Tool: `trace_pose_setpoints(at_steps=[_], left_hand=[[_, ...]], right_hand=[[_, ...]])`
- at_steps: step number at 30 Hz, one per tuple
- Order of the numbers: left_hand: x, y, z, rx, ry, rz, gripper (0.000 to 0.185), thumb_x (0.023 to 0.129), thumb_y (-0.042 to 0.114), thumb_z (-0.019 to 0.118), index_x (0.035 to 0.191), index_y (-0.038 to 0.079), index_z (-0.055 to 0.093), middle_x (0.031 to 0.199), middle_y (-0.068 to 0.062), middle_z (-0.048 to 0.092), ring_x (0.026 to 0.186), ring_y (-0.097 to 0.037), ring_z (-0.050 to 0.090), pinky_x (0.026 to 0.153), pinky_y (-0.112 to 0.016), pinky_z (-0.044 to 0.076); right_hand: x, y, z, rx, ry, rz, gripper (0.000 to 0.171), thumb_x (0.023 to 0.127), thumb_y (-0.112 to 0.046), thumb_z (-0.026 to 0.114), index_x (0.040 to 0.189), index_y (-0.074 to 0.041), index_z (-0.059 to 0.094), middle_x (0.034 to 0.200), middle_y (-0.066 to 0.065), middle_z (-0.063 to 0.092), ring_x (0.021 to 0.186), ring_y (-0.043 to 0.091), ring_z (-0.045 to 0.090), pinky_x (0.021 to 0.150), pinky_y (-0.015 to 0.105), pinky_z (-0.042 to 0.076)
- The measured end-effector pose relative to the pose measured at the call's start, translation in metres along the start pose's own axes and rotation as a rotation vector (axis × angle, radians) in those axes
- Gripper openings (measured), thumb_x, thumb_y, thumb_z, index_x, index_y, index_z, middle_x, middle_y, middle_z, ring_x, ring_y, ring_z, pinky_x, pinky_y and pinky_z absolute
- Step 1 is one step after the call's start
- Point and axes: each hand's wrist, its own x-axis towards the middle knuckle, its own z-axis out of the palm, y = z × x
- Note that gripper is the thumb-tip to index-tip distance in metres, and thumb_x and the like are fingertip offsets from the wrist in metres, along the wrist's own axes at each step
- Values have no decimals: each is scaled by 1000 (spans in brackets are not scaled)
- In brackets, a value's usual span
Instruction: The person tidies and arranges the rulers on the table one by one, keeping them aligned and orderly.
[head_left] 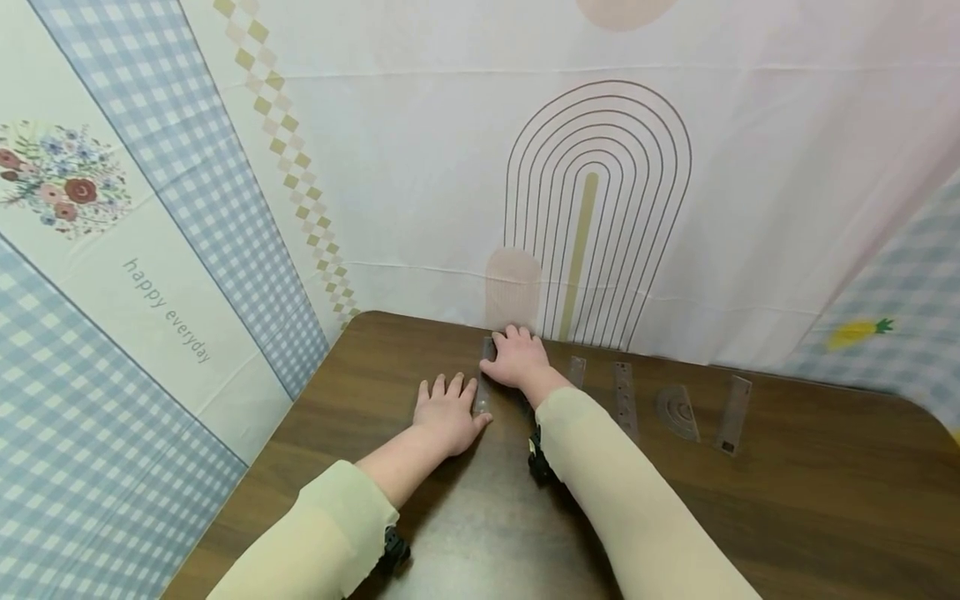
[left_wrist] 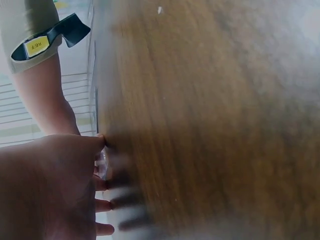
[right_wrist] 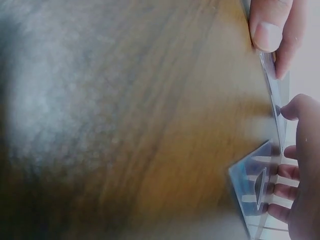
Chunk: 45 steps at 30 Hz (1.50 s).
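Note:
A clear ruler (head_left: 482,404) lies lengthwise on the table between my two hands. My left hand (head_left: 447,419) rests by its near end, fingers spread, with the thumb and index finger at the ruler's edges. My right hand (head_left: 517,358) lies palm down at the ruler's far end, its thumb touching the edge. In the right wrist view the ruler (right_wrist: 273,92) runs between the left thumb (right_wrist: 267,32) and the right hand (right_wrist: 306,160). A clear set square (right_wrist: 245,175) lies beside the right fingers; in the head view the right wrist mostly hides it.
To the right on the brown wooden table (head_left: 337,400) lie a small clear ruler (head_left: 577,372), a clear strip with holes (head_left: 625,396), a protractor (head_left: 678,412) and another clear ruler (head_left: 734,414). A patterned cloth (head_left: 420,183) hangs right behind the table's back edge.

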Motion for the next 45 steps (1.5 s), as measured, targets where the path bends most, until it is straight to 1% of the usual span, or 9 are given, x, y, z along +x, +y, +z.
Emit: trace_pose_setpoints(at_steps=[13,17,21,27,31,37,39,42,45], left_hand=[[-1,-1,-2,5,-30,6,69,102,60,32,160,25,21,165,-4,16,151,-34,10,118,-57,9],[-3,-1,-2,5,-41,16,69,102,60,31,160,26,19,166,-3,14,151,-34,9,118,-57,8],[-6,-1,-2,-4,-40,31,68,103,59,31,161,26,18,166,-3,12,151,-34,8,118,-58,8],[-10,-6,1,7,-40,37,68,103,59,31,161,26,15,166,-2,11,151,-34,7,118,-57,7],[-14,-9,3,-5,-31,50,68,103,57,33,161,25,15,166,-3,11,151,-34,7,118,-57,6],[-17,-12,5,-20,-12,65,70,103,57,34,161,24,14,166,-5,12,151,-35,7,118,-57,6],[-19,-13,6,-28,-5,68,70,103,57,35,161,24,14,166,-5,11,151,-35,7,118,-57,6],[-18,-14,8,-40,3,70,70,103,57,35,161,24,14,166,-7,11,151,-36,7,118,-58,6],[-18,-14,9,-54,21,74,70,103,57,36,161,24,14,166,-8,13,151,-37,9,118,-58,7]], right_hand=[[4,2,3,47,-5,27,72,92,-57,53,147,-11,47,146,14,43,133,36,39,109,52,33],[-2,2,-2,85,4,35,68,93,-53,55,145,-9,50,143,15,46,130,36,42,107,53,35],[-9,-1,-6,124,24,66,63,95,-48,56,143,-7,51,143,16,47,132,36,41,107,54,35],[-12,-6,-3,194,40,107,58,97,-43,55,143,-8,50,145,15,45,135,36,39,108,54,35],[-15,-9,-3,261,54,133,54,97,-40,57,141,-10,51,143,14,47,133,35,42,106,54,36],[-20,-10,-4,356,93,165,48,98,-34,57,139,-10,53,137,12,53,128,32,48,105,52,36],[-21,-10,-3,389,109,168,46,98,-32,57,139,-11,53,134,11,55,123,29,52,103,50,39],[-21,-8,-2,461,129,171,46,97,-30,58,138,-10,54,125,9,59,112,26,57,96,45,45],[-22,-7,-4,561,143,187,45,96,-26,60,138,-10,54,114,7,62,99,23,60,85,42,49]])
